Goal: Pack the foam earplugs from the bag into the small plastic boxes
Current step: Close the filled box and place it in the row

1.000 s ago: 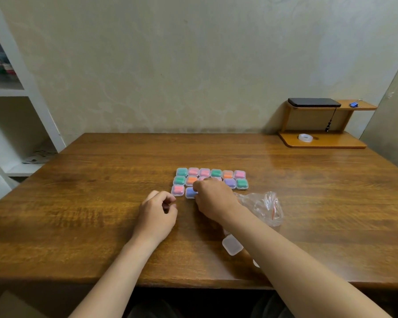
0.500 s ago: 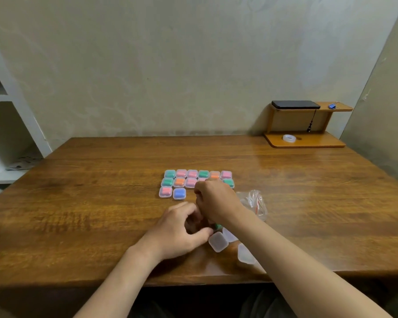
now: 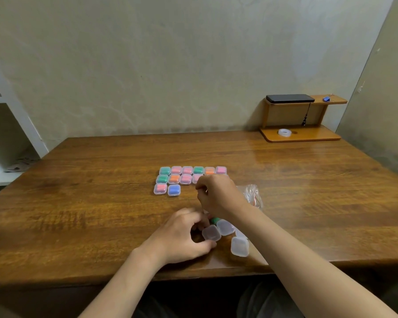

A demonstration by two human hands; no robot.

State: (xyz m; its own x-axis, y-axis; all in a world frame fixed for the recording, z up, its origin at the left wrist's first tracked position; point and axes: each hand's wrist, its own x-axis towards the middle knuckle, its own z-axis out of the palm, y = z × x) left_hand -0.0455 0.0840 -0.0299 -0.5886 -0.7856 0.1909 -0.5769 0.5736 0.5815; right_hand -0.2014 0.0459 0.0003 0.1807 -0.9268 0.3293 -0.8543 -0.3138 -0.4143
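Note:
Several small clear boxes filled with coloured earplugs (image 3: 174,179) stand in rows at the table's middle. My left hand (image 3: 182,235) pinches an empty clear box (image 3: 211,233) near the front edge. Two more empty boxes (image 3: 239,246) lie beside it, and a green earplug (image 3: 214,220) shows between the hands. My right hand (image 3: 218,195) hovers above with curled fingers; what it holds is hidden. The crumpled plastic bag (image 3: 253,195) lies behind the right wrist.
A wooden desk shelf (image 3: 301,134) stands at the back right corner with a black device (image 3: 290,98), a tape roll (image 3: 284,132) and a blue clip (image 3: 327,98). White shelving (image 3: 7,143) stands left of the table (image 3: 78,203).
My left hand moved right and toward me from beside the filled boxes to the empty boxes and took hold of one. My right hand drew back from the filled rows.

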